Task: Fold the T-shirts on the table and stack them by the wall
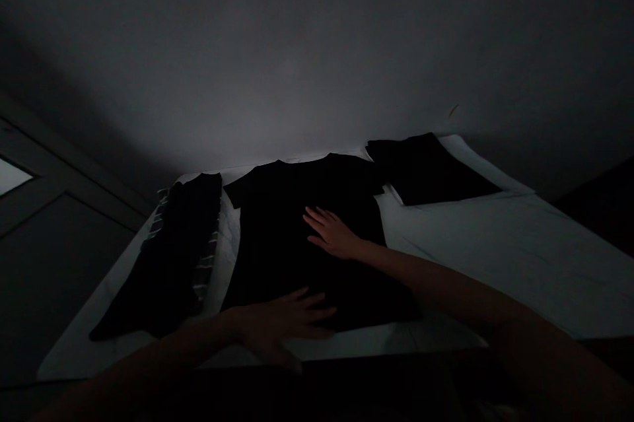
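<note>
A black short-sleeved T-shirt (297,224) lies spread flat, its neck toward the wall and its hem toward me. My right hand (333,233) rests on the middle of the shirt with its fingers spread. Near the hem, at the lower left, my left hand (284,324) is over the cloth, fingers stretched apart; whether it presses down I cannot tell. Neither hand grips anything. The dim light hides folds in the dark fabric.
The shirt lies on a white-covered table or bed (475,257). To the left lie dark garments (173,244) with a patterned cloth showing beneath. At the back right is a folded dark garment (430,171). A pale wall (277,65) stands behind; a door (64,211) is at left.
</note>
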